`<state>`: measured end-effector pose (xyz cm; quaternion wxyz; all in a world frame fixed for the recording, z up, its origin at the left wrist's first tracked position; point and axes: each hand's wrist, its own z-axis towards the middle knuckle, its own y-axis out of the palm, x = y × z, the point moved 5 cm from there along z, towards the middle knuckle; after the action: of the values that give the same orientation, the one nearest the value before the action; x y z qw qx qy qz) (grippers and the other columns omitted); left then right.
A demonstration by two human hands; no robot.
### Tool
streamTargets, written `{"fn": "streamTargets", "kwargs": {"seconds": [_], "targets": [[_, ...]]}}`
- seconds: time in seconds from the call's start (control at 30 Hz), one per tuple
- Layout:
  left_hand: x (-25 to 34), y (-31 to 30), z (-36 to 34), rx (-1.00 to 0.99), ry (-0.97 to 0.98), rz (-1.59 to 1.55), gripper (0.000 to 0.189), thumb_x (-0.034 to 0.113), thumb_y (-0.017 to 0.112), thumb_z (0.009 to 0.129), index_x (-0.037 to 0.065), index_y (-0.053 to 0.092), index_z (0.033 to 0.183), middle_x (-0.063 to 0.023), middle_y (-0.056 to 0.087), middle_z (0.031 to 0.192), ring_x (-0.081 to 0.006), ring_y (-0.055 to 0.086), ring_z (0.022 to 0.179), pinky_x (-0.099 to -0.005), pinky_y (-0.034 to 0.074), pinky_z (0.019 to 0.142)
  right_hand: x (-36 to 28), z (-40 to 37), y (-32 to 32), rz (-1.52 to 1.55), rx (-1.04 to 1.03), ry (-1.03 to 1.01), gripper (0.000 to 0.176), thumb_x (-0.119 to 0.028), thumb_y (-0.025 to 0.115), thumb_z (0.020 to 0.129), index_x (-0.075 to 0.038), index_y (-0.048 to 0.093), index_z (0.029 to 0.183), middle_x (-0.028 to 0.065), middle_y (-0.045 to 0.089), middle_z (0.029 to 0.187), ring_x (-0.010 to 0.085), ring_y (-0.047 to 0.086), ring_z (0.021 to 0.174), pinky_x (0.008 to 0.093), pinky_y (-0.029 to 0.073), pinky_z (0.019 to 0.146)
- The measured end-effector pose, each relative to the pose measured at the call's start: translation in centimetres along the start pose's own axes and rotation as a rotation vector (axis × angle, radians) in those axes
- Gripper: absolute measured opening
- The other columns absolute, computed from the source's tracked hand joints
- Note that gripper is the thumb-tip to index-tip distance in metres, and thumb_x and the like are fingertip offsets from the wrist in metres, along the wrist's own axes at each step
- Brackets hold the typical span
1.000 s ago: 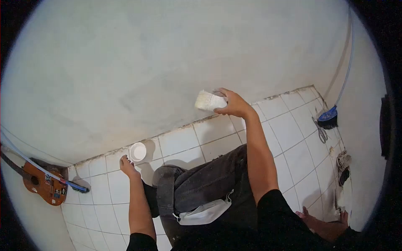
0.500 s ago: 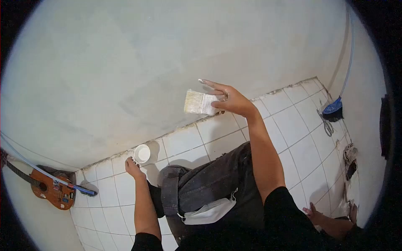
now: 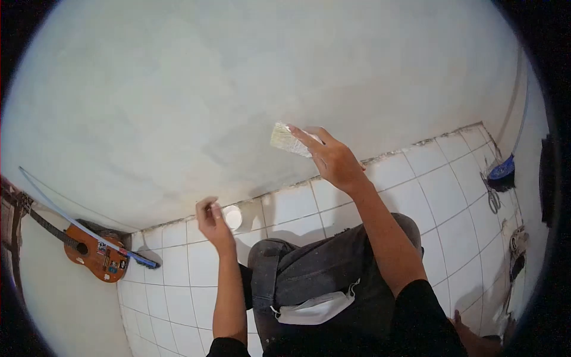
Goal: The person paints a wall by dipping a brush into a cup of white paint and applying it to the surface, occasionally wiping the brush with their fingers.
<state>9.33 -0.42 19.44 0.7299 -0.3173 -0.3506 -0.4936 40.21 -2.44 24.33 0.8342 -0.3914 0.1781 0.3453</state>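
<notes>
Half of the paintbrush was hidden. Only its pale bristles showed against the wall, low down near the floor. The handle lay behind the fingers of the right hand, which was closed around it. The left hand was loosely half-curled with nothing seen in it, just in front of a small white cup that it partly covered. Whether it touched the cup could not be told.

The wall was bare, patchy grey-white plaster, meeting a white tiled floor along a ragged joint. A bent knee in dark trousers filled the middle, with a white face mask below it. A small guitar leaned in the left corner, its neck cut off at the edge. A blue broom head and scissors lay far right, small and dim.
</notes>
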Motion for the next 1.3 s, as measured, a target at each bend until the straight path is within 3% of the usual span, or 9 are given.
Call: {"fn": "streamTargets", "kwargs": {"seconds": [0.17, 0.23, 0.33, 0.5, 0.67, 0.7, 0.83, 1.13, 1.3], "targets": [[7.6, 8.2, -0.1, -0.468, -0.106, -0.163, 0.01, 0.007, 0.056, 0.093, -0.001, 0.061, 0.097, -0.0017, 0.055, 0.094, -0.0095, 0.051, 0.083, -0.0231, 0.042, 0.076, -0.8, -0.1, -0.5, 0.046, 0.151, -0.098, 0.071, 0.003, 0.052, 0.085, -0.025, 0.034, 0.148, 0.017, 0.056, 0.123, 0.032, 0.063, 0.096, 0.0366, 0.055, 0.079], [7.2, 10.9, -2.0, -0.53, -0.08, -0.173, 0.008, 0.007, 0.059, 0.093, 0.0, 0.061, 0.096, -0.002, 0.058, 0.092, -0.01, 0.053, 0.083, -0.0237, 0.043, 0.076, -0.4, -0.3, -0.7, 0.224, 0.206, 0.026, 0.081, -0.001, 0.059, 0.088, -0.016, 0.013, 0.153, 0.0195, 0.048, 0.138, 0.0293, 0.06, 0.109, 0.0343, 0.055, 0.082], [4.4, 13.2, -4.8, -0.544, -0.198, -0.2, 0.022, 0.012, 0.062, 0.092, -0.001, 0.057, 0.11, -0.0029, 0.058, 0.095, -0.0108, 0.054, 0.09, -0.0258, 0.044, 0.081, -0.7, -0.6, 0.2, 0.81, 0.303, 0.26, 0.09, -0.003, 0.064, 0.086, -0.017, 0.008, 0.154, 0.0196, 0.051, 0.135, 0.0257, 0.059, 0.109, 0.032, 0.055, 0.081], [3.2, 13.5, -6.5, -0.672, -0.432, -0.332, 0.028, 0.014, 0.062, 0.092, -0.003, 0.056, 0.114, -0.0042, 0.058, 0.096, -0.0109, 0.054, 0.093, -0.0263, 0.044, 0.083, -0.4, -1.3, 2.3, 0.979, 0.104, 0.399, 0.1, -0.002, 0.072, 0.081, -0.015, 0.005, 0.154, 0.017, 0.059, 0.127, 0.0224, 0.061, 0.102, 0.03, 0.054, 0.079], [-1.6, 14.7, -8.1, -0.664, -0.606, -0.511, 0.041, 0.021, 0.059, 0.096, 0.0, 0.047, 0.13, -0.0065, 0.06, 0.115, -0.0153, 0.058, 0.102, -0.0336, 0.049, 0.086, -1.3, -1.0, 1.2, 0.591, -0.166, 0.23, 0.09, -0.012, 0.073, 0.083, -0.014, 0.017, 0.153, 0.0156, 0.064, 0.112, 0.0256, 0.062, 0.105, 0.039, 0.049, 0.091], [-0.8, 15.0, -8.0, -0.655, -0.572, -0.68, 0.04, 0.02, 0.056, 0.098, 0.003, 0.042, 0.132, -0.0074, 0.056, 0.124, -0.018, 0.058, 0.109, -0.0375, 0.051, 0.088, -0.9, -1.2, 1.2, 0.477, -0.119, 0.141, 0.075, -0.029, 0.07, 0.085, -0.013, 0.031, 0.148, 0.015, 0.065, 0.114, 0.0327, 0.064, 0.1, 0.0415, 0.046, 0.096], [-1.8, 14.9, -7.5, -0.526, -0.572, -0.755, 0.036, 0.02, 0.054, 0.099, 0.007, 0.042, 0.13, -0.0083, 0.053, 0.124, -0.0191, 0.057, 0.11, -0.0377, 0.051, 0.088, 0.8, -1.2, 0.8, 0.234, -0.127, 0.043, 0.036, -0.018, 0.061, 0.091, -0.004, 0.058, 0.124, 0.0165, 0.064, 0.108, 0.0289, 0.063, 0.098, 0.0382, 0.048, 0.087], [-1.8, 15.0, -8.3, -0.528, -0.739, -0.931, 0.022, 0.02, 0.052, 0.1, 0.01, 0.041, 0.117, -0.007, 0.052, 0.118, -0.02, 0.055, 0.11, -0.0556, 0.045, 0.1, -1.0, -0.8, 3.1, 0.262, -0.134, 0.044, 0.035, -0.017, 0.064, 0.089, -0.007, 0.06, 0.122, 0.0149, 0.062, 0.103, 0.0269, 0.061, 0.093, 0.0364, 0.049, 0.082], [-1.7, 15.1, -8.5, -0.591, -0.754, -1.101, 0.035, 0.011, 0.049, 0.1, 0.008, 0.037, 0.132, -0.0123, 0.051, 0.129, -0.0249, 0.05, 0.123, -0.0555, 0.044, 0.102, -1.9, -0.8, 2.7, 0.136, -0.066, -0.066, 0.04, -0.017, 0.071, 0.082, -0.011, 0.062, 0.12, 0.0129, 0.061, 0.108, 0.0289, 0.06, 0.094, 0.0377, 0.049, 0.083]]}}
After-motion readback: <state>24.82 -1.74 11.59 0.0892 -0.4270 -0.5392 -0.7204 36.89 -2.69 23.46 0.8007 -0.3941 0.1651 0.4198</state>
